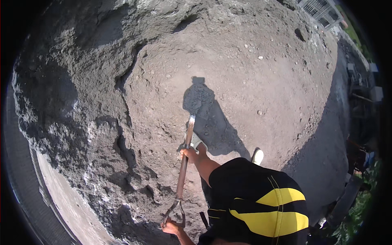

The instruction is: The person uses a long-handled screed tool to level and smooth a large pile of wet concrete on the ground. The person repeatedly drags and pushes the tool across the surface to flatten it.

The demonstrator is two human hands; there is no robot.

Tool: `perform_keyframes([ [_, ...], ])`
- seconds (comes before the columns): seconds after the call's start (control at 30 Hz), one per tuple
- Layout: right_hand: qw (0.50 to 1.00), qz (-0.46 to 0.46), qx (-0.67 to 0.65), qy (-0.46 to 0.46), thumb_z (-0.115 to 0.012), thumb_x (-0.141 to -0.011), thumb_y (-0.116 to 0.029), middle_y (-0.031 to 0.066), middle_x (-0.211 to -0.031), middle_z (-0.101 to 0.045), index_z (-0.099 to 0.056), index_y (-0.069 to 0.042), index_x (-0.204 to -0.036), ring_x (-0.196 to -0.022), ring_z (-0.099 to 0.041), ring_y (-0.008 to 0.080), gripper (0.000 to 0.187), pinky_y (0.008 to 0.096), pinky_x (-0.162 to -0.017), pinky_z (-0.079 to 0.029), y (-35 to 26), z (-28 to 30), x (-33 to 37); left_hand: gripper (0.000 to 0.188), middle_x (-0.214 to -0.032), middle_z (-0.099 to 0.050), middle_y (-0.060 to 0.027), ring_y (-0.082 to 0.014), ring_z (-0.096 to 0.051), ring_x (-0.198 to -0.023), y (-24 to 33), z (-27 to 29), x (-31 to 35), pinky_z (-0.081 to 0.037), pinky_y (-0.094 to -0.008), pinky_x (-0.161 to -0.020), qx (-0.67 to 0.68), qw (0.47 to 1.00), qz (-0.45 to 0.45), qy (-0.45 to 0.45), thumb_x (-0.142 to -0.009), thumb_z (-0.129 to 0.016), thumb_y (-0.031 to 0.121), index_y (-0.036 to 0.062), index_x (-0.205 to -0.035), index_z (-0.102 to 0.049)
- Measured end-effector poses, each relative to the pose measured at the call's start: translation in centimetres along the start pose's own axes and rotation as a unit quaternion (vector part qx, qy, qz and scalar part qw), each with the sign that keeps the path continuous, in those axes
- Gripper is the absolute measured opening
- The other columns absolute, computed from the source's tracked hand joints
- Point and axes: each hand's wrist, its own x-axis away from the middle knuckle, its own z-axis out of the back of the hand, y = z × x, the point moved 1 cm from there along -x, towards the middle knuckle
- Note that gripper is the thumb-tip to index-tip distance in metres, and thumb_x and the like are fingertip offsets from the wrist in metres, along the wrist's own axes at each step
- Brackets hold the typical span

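A long-handled shovel (181, 181) slants up through the middle, its rusty brown shaft ending in a forked metal handle at the near end. My left hand (172, 227) is closed round that handle's end grip, low in the view. Farther up, my right hand (189, 154) wraps the shaft, close to my shoe. A worn, shiny metal part joins the shaft to the blade (199, 100), which lies at the ground with dark grey, lumpy material on it. My shadow falls around the blade, so its edges are hard to make out.
Rough grey earth (94, 94) with cracks and ledges rises on the left. Loose soil with small stones (277, 94) spreads to the right. My light shoes (257, 157) stand behind the blade. A grid-windowed building (321, 12) is far right; green plants (359, 216) are at lower right.
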Motion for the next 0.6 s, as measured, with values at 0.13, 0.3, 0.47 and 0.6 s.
perform_keyframes([
  [0.13, 0.990, 0.091, -0.086, 0.072, -0.060, -0.074, -0.006, 0.0087, -0.067, -0.051, -0.054, -0.001, -0.081, -0.056, -0.053, 0.0211, 0.011, 0.0355, -0.050, -0.046, -2.5, 4.4, 5.9, 0.014, -0.058, -0.052, -0.0062, -0.0170, -0.047, -0.047, 3.3, 2.5, -2.4, -0.037, -0.0321, -0.044, 0.290, 0.882, 0.365, 0.067, -0.055, -0.059, 0.005, 0.0000, -0.066, -0.054],
  [0.3, 0.957, 0.176, -0.192, 0.125, -0.059, -0.074, -0.006, 0.0082, -0.064, -0.050, -0.053, -0.001, -0.079, -0.054, -0.052, 0.0201, 0.010, 0.0346, -0.049, -0.045, -12.0, 19.8, 13.1, 0.022, -0.061, -0.053, -0.0074, -0.0180, -0.049, -0.050, 13.4, 0.6, -1.7, -0.040, -0.0337, -0.047, 0.364, 0.896, 0.254, -0.026, -0.057, -0.061, 0.006, -0.0008, -0.078, -0.055],
  [0.47, 0.845, 0.282, -0.332, 0.311, -0.058, -0.068, -0.008, 0.0087, -0.056, -0.052, -0.053, 0.001, -0.067, -0.047, -0.053, 0.0188, 0.011, 0.0323, -0.040, -0.041, -21.9, 40.0, 25.5, 0.032, -0.065, -0.055, -0.0098, -0.0201, -0.052, -0.053, 28.9, -7.5, -0.5, -0.045, -0.0360, -0.053, 0.325, 0.931, 0.093, -0.137, -0.065, -0.061, 0.008, -0.0018, -0.094, -0.054],
  [0.6, 0.768, 0.408, -0.386, 0.308, -0.060, -0.076, -0.006, 0.0071, -0.060, -0.049, -0.049, 0.002, -0.082, -0.045, -0.049, 0.0161, 0.015, 0.0310, -0.041, -0.043, -31.0, 61.3, 45.9, 0.010, -0.053, -0.046, -0.0061, -0.0147, -0.045, -0.041, 57.3, -0.2, 12.5, -0.038, -0.0268, -0.037, 0.545, 0.721, -0.121, -0.411, -0.065, -0.053, -0.003, -0.0007, -0.073, -0.049],
])
